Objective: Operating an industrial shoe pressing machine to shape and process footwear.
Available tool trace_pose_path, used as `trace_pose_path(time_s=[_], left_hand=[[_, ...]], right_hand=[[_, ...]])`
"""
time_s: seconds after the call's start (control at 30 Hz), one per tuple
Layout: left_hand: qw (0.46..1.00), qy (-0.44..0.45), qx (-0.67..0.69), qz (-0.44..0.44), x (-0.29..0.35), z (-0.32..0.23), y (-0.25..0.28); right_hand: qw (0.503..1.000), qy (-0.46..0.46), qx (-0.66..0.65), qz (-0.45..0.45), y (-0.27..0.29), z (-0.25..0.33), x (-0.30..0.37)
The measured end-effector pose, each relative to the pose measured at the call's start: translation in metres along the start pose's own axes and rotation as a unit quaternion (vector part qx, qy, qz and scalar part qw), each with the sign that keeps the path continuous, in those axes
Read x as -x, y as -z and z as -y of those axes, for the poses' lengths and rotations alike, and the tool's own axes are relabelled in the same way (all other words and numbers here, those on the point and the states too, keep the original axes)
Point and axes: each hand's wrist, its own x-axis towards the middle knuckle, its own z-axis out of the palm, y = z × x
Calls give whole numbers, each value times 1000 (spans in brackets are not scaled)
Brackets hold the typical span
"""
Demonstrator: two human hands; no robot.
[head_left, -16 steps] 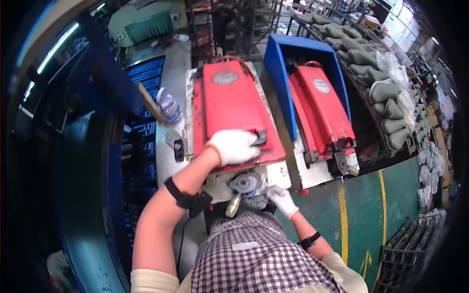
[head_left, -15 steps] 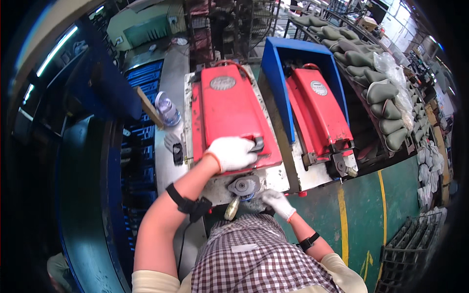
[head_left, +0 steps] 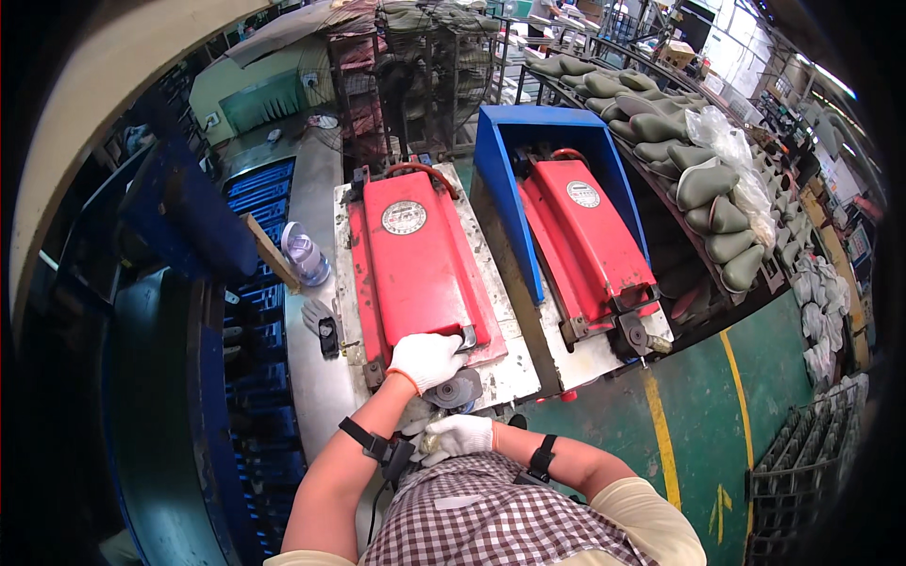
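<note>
A red box-shaped machine cover (head_left: pixel 415 264) with a round metal plate on top lies in front of me. My left hand (head_left: pixel 427 362), in a white knit glove, is closed at its near edge, fingers on a black handle (head_left: pixel 467 337). Just below that edge sits a round grey hub (head_left: pixel 456 389). My right hand (head_left: pixel 462 434), also gloved, is closed around a brass-coloured lever knob (head_left: pixel 431 443) close to my checked apron (head_left: pixel 472 509). The glove hides most of the knob and the lever's shaft.
On the right, a second red machine (head_left: pixel 595 241) stands inside a blue hood (head_left: pixel 491 179). A rack of grey-green shoe forms (head_left: pixel 708 184) lies beyond it. Left of my machine are a clear bottle (head_left: pixel 307 257), a grey glove (head_left: pixel 319 316) and a blue slatted conveyor (head_left: pixel 264 212).
My right hand has come leftward from beside the lever onto its knob. My left hand stays at the black handle. The view has shifted, and the machine appears lower and further left.
</note>
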Motion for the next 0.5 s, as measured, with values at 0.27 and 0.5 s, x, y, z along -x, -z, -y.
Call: trace_pose_path(time_s=[0.27, 0.5], left_hand=[[1000, 17, -6, 11, 2, -1, -2], [1000, 18, -15, 10, 1, -7, 2]], right_hand=[[987, -2, 89, -132, -6, 5, 65], [951, 119, 133, -253, 16, 32, 136]])
